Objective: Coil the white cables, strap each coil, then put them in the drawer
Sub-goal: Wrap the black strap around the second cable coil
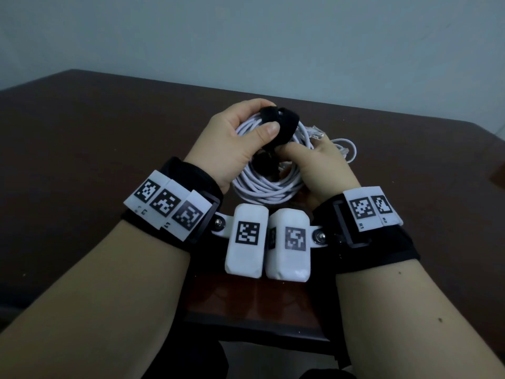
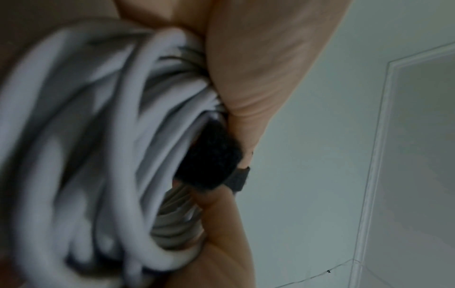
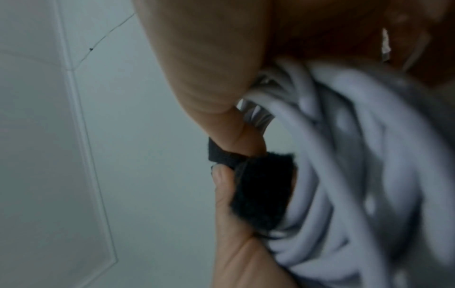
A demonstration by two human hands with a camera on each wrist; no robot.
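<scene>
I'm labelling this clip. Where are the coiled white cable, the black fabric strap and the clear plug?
coiled white cable [image 1: 262,188]: head view, lower loops of the coil.
black fabric strap [image 1: 284,127]: head view, band over the coil's top.
clear plug [image 1: 317,132]: head view, connector body beyond the coil.

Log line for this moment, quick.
phase: strapping | left hand: grips white cable coil | right hand: holds black strap | drawer: unseen

One white cable coil [image 1: 262,184], one black strap [image 1: 276,124], two hands.
</scene>
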